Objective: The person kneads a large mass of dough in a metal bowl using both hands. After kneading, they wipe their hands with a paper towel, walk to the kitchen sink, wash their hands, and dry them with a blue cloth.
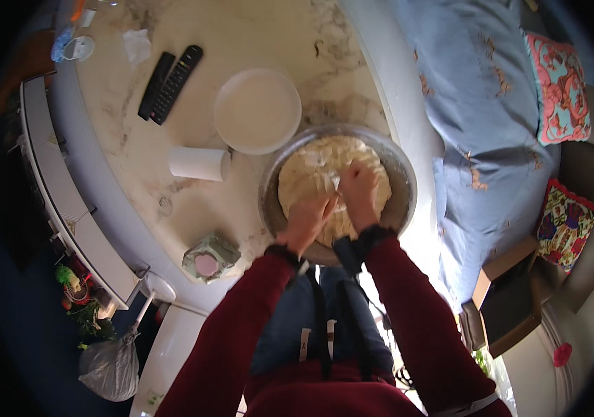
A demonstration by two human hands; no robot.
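A wide metal bowl (405, 177) stands at the near right edge of the marble-patterned table, with a large mass of pale dough (299, 177) in it. Both fists rest on the dough close together. My left hand (308, 216) is at the dough's near middle, fingers curled. Beside it on the right, my right hand (359, 190) is also curled, its knuckles pointing away from me. Something whitish shows between the hands; whether it is dough pinched by the fingers cannot be told. A round white dish (258, 111) with pale contents stands just beyond the bowl.
On the table (245, 31) lie a white cup (199, 163) on its side, two black remote controls (174, 86), a crumpled tissue (137, 46) and a grey-green box (211, 258) with a pink top. A sofa with a blue cover (484, 130) and patterned cushions (561, 88) is on the right.
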